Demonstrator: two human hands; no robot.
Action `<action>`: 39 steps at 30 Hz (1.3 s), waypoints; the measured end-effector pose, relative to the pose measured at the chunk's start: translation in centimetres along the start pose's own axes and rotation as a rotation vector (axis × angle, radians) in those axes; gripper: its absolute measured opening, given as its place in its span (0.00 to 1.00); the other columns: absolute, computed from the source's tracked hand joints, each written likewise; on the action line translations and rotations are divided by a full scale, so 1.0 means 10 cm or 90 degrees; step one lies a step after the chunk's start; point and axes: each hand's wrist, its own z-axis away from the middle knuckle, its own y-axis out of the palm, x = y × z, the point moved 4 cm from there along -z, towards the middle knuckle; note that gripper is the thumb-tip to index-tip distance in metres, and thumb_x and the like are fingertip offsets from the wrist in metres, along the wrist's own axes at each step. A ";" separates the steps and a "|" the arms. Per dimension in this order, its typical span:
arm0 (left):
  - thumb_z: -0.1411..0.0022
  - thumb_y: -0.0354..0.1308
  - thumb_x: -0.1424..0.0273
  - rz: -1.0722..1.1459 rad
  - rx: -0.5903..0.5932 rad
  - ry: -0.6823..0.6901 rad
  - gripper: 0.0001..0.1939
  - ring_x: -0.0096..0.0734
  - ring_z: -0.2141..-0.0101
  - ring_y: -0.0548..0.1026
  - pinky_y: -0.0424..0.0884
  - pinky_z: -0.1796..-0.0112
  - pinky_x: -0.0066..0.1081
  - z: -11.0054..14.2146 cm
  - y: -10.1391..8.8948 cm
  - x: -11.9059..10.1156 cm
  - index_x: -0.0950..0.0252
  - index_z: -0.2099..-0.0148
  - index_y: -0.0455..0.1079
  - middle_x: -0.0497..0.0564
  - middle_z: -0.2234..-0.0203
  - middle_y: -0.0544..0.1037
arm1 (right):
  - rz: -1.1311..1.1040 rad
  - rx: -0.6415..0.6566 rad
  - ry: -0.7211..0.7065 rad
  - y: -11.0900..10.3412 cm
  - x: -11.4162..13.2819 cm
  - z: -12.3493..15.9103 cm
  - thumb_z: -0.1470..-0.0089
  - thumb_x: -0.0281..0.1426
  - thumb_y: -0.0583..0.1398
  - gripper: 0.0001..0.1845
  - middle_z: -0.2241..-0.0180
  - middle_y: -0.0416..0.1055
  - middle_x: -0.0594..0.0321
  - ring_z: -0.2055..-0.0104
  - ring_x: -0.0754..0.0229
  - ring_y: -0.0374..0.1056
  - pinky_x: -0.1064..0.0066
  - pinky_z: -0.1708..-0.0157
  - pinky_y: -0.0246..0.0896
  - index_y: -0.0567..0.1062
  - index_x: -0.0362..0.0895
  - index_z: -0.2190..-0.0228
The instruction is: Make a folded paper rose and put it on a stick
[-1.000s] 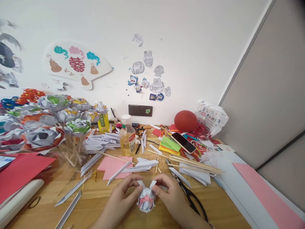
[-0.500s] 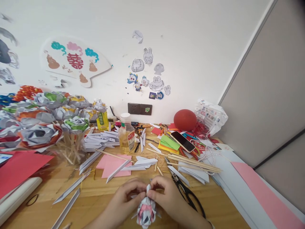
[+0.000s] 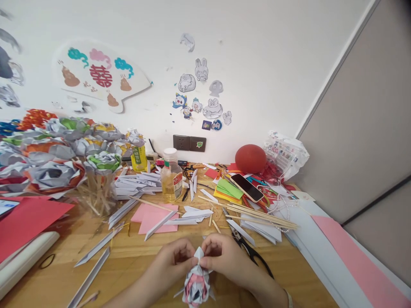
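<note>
Close to me at the bottom of the head view is a white and pink folded-paper flower [image 3: 195, 285]. My left hand [image 3: 178, 260] pinches its upper petal from the left, thumb and fingers together. From the other side my right hand [image 3: 221, 259] pinches the same pointed white petal. The two thumbs nearly meet at the petal's base. Beyond my hands lie folded white paper strips [image 3: 192, 216] and pink paper sheets [image 3: 150, 218]. Black-handled scissors [image 3: 253, 252] lie just right of my right hand, partly behind it.
Finished paper flowers [image 3: 54, 171] on sticks stand at the left. A bottle of yellowish liquid [image 3: 171, 182] stands mid-table. Wooden sticks [image 3: 263, 216], a phone [image 3: 247, 187] and a red balloon [image 3: 250, 158] are at the right. A long white object [image 3: 28, 261] lies at the left edge.
The view has shifted slightly. My hands stay at the flower, and its upper white petal now shows wider between my fingertips.
</note>
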 end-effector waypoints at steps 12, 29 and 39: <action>0.52 0.59 0.66 -0.081 0.046 -0.004 0.08 0.26 0.77 0.67 0.61 0.75 0.25 -0.02 -0.09 0.06 0.66 0.75 0.67 0.46 0.80 0.71 | 0.167 -0.063 -0.044 0.04 -0.05 0.03 0.60 0.22 0.61 0.04 0.80 0.64 0.70 0.76 0.67 0.60 0.77 0.76 0.53 0.71 0.42 0.78; 0.50 0.58 0.70 -0.206 -0.025 0.038 0.08 0.30 0.76 0.70 0.63 0.74 0.25 0.04 -0.08 -0.08 0.65 0.78 0.73 0.49 0.81 0.75 | 0.205 -0.016 -0.096 0.01 0.02 0.03 0.56 0.23 0.61 0.03 0.80 0.66 0.70 0.77 0.67 0.61 0.78 0.76 0.55 0.72 0.42 0.77; 0.50 0.59 0.48 0.407 0.083 -0.205 0.25 0.35 0.71 0.74 0.69 0.68 0.33 0.10 0.05 -0.02 0.65 0.61 0.72 0.51 0.73 0.77 | 0.261 -0.280 -0.269 -0.03 0.10 0.13 0.53 0.24 0.59 0.06 0.77 0.71 0.65 0.71 0.61 0.66 0.72 0.69 0.59 0.72 0.44 0.78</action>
